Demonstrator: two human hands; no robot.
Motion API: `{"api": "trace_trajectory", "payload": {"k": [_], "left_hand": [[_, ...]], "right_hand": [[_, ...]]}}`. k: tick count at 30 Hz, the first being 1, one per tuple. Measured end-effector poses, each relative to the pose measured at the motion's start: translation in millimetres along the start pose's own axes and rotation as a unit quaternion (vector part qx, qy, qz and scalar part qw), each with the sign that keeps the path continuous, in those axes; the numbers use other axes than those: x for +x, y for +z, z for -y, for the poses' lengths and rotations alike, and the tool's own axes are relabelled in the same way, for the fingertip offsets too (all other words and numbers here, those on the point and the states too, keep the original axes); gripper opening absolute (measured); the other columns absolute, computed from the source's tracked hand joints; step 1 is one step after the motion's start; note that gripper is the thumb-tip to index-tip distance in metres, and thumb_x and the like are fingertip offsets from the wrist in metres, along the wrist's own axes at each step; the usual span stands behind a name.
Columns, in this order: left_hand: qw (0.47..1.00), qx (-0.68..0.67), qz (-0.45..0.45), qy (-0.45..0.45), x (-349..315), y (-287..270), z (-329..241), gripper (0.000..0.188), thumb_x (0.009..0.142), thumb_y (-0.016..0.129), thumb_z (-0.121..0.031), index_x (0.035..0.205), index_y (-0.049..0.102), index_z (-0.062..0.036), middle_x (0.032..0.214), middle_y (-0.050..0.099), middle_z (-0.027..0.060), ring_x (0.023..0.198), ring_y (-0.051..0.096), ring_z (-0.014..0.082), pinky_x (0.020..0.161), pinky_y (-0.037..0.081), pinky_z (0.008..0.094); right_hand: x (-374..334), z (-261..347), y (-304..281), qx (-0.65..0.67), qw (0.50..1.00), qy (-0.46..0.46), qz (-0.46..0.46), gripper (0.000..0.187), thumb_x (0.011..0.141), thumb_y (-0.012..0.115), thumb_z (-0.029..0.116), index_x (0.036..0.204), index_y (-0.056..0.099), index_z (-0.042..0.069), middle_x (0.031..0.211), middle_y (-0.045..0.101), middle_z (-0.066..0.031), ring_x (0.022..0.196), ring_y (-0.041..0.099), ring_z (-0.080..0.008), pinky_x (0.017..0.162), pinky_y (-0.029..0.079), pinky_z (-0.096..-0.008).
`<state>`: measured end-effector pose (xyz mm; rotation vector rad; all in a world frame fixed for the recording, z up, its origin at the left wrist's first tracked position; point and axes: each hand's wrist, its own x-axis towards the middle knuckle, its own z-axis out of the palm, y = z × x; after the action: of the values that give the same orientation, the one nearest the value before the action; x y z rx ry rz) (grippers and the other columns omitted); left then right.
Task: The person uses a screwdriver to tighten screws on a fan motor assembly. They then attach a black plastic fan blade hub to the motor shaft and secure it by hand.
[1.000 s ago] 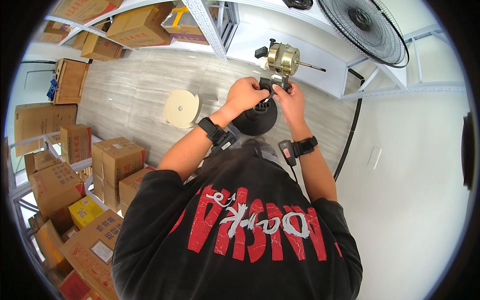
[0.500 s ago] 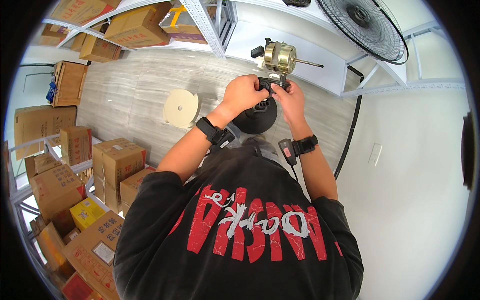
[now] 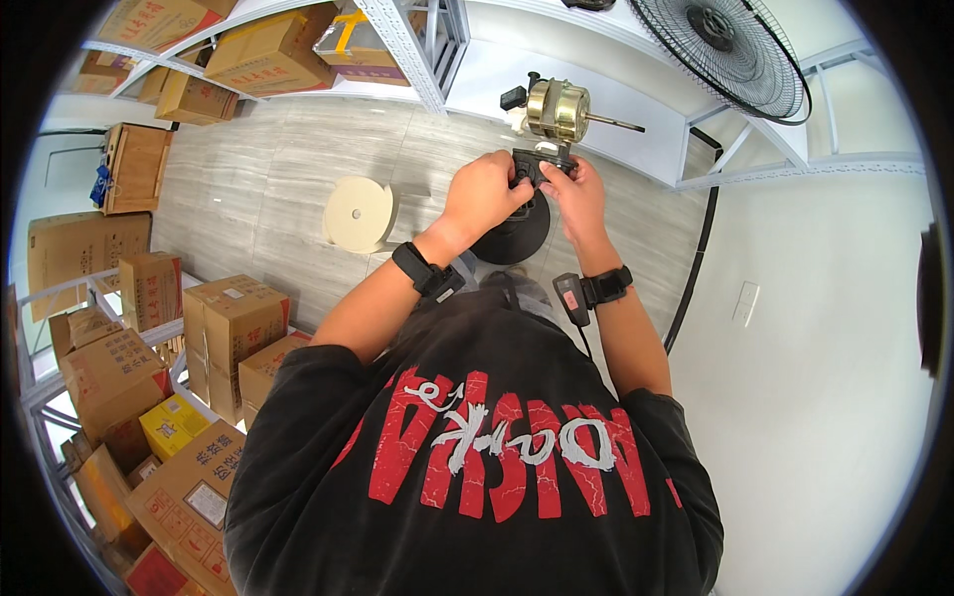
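A stand fan's brass-coloured motor sits bare in front of me, its metal shaft pointing right. Just below it is a black plastic housing, which both of my hands hold. My left hand grips its left side with curled fingers. On the right side, my right hand has its thumb pressed on the housing near the motor's neck. The fan's round black base stands on the floor beneath. My fingers hide part of the housing, and I cannot make out any small part between them.
A cream round stool stands on the floor to the left. A fan grille rests on the white shelf at the upper right. Cardboard boxes fill racks on the left. A white wall bounds the right side.
The black housing's left part has shifted slightly and its face shows more between my hands. My left hand has moved a little with it; my right hand stays nearly in place.
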<state>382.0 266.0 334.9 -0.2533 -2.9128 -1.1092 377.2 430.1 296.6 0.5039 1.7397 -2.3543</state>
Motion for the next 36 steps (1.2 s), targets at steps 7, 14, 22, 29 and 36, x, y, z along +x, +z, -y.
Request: {"api": "trace_trajectory", "payload": {"k": [7,14,22,29,36], "left_hand": [[0.999,-0.017,0.001,0.038,-5,7,11,0.028,0.081,0.074,-0.025,0.081,0.059,-0.0012,0.073,0.064,0.0169,0.069,0.064,0.0368,0.063,0.051,0.0452],[0.996,-0.066,0.062,0.000,1,-4,10,0.030,0.081,0.075,-0.027,0.075,0.060,-0.0009,0.069,0.064,0.0185,0.069,0.065,0.0395,0.064,0.052,0.0455],[0.996,-0.034,0.078,-0.037,7,0,6,0.033,0.082,0.073,-0.030,0.074,0.064,0.0005,0.066,0.064,0.0186,0.064,0.064,0.0363,0.060,0.049,0.0435],[0.995,-0.029,0.098,0.020,7,6,11,0.030,0.087,0.073,-0.027,0.079,0.062,0.0001,0.066,0.061,0.0157,0.063,0.060,0.0340,0.060,0.047,0.0423],[0.973,-0.203,0.106,0.037,8,-10,43,0.027,0.094,0.070,-0.023,0.082,0.059,-0.0024,0.067,0.057,0.0043,0.061,0.047,0.0144,0.058,0.042,0.0320]], "right_hand": [[1,0,-3,-0.002,1.000,-0.008,0.005,0.039,0.089,0.075,0.009,0.120,0.057,-0.006,0.099,0.068,-0.0074,0.085,0.065,-0.0125,0.074,0.056,-0.0271],[-1,3,-3,0.006,1.000,-0.004,0.011,0.036,0.089,0.074,0.009,0.117,0.058,-0.006,0.100,0.067,-0.0074,0.087,0.065,-0.0126,0.076,0.055,-0.0276],[0,5,-2,-0.002,1.000,0.014,0.002,0.036,0.089,0.074,0.009,0.118,0.058,-0.007,0.100,0.067,-0.0073,0.086,0.064,-0.0125,0.076,0.055,-0.0281],[8,-5,-9,-0.061,0.998,-0.016,0.009,0.035,0.089,0.074,0.009,0.116,0.059,-0.006,0.098,0.067,-0.0067,0.084,0.064,-0.0123,0.073,0.055,-0.0274],[0,6,-6,0.025,0.999,0.028,0.013,0.027,0.090,0.073,0.010,0.110,0.062,-0.005,0.100,0.067,-0.0080,0.083,0.066,-0.0147,0.079,0.059,-0.0308]]}}
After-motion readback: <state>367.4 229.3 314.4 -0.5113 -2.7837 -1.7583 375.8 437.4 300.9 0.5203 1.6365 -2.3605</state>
